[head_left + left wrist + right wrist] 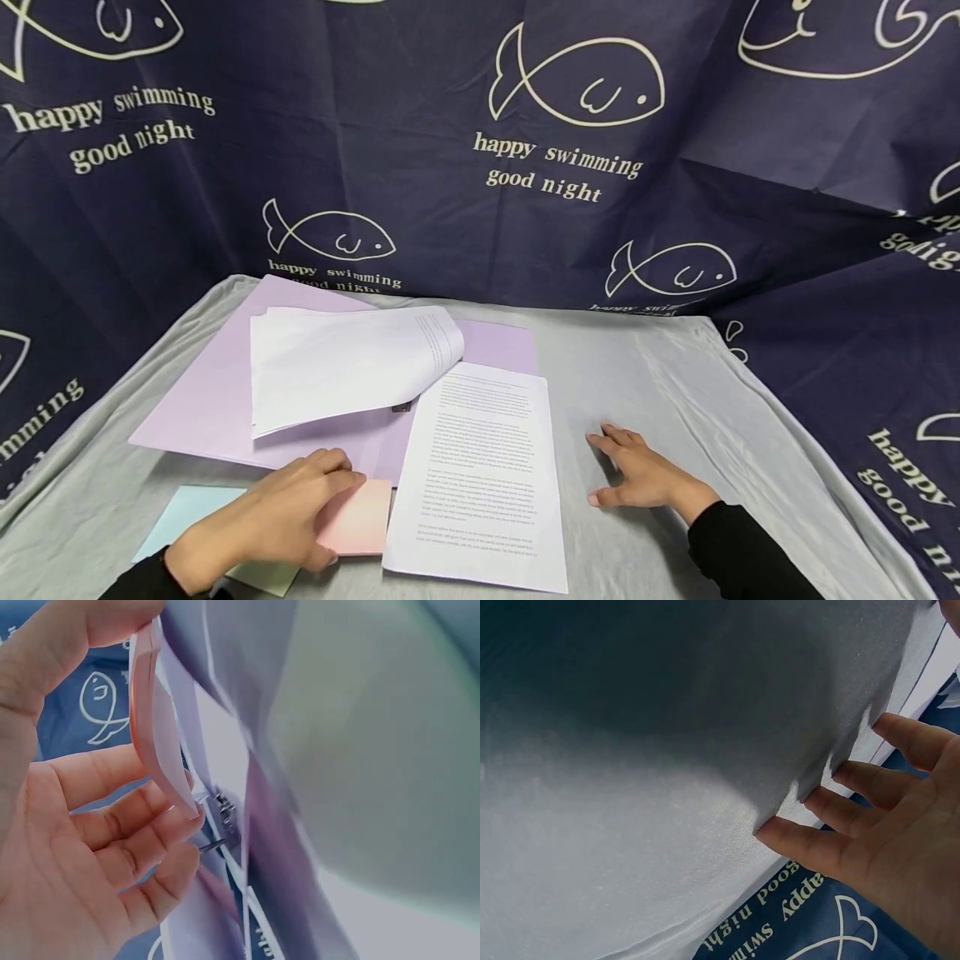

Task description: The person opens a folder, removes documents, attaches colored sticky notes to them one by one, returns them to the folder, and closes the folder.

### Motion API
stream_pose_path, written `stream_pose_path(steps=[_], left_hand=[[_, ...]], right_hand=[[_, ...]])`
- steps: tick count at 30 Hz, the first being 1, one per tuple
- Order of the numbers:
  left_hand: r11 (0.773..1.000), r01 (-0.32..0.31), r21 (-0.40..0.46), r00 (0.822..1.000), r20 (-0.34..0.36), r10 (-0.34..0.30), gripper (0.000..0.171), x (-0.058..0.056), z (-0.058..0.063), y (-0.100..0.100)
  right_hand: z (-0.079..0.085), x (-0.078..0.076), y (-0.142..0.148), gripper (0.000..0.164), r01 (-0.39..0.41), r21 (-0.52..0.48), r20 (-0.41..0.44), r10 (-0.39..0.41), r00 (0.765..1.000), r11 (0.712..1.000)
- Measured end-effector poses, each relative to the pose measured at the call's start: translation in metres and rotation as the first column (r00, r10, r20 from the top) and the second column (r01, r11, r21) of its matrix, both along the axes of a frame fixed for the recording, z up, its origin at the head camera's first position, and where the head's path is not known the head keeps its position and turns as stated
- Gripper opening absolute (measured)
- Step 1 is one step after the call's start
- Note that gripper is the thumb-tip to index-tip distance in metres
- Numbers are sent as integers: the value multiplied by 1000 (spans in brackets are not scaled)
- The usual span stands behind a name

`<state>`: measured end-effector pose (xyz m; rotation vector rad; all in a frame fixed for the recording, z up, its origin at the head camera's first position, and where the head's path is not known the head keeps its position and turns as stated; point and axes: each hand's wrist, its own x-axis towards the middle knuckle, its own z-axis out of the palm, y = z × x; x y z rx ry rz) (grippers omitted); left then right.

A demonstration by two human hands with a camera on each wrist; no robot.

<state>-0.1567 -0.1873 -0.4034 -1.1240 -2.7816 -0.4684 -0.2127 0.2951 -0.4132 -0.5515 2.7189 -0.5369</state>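
Observation:
My left hand (277, 508) pinches a pink note pad (363, 521) between thumb and fingers. In the left wrist view the pad's stacked edge (142, 705) shows between them. Part of a blue pad (191, 508) and a green pad (266, 577) shows from under that hand and wrist. Beyond lies an open lilac folder (210, 383), with printed sheets (480, 467) on its right side. Some pages (330, 358) are turned over to the left, near a dark metal clip (402, 407). My right hand (637, 471) rests with spread fingers, fingertips on the cloth, right of the sheets.
A grey cloth (615, 367) covers the table. Behind and on both sides hangs a dark blue curtain (450, 217) with white fish and lettering. The folder's far edge reaches close to the curtain.

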Motion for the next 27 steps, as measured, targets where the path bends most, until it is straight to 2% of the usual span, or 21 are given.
stream_pose_path(steps=[7, 14, 18, 22, 27], left_hand=[[1000, -19, 23, 999, -38, 20, 69, -1, 8, -2], [999, -15, 34, 996, -91, 18, 68, -5, 14, 4], [999, 14, 47, 994, -104, -9, 66, -10, 21, 12], [998, 42, 39, 995, -88, -39, 67, -17, 28, 24], [998, 59, 14, 995, -81, -58, 69, -23, 34, 43]], right_hand=[[0, -1, -1, 91, -8, 5, -1, 8, 1000, 1000], [0, -2, -2, 90, -15, 0, 6, 15, 1000, 1000], [3, -2, -4, 91, -18, 14, -7, 18, 1000, 1000], [8, -3, -12, 92, -37, 27, -65, 39, 997, 999], [14, -3, -29, 90, -79, -3, -102, 78, 992, 997]])
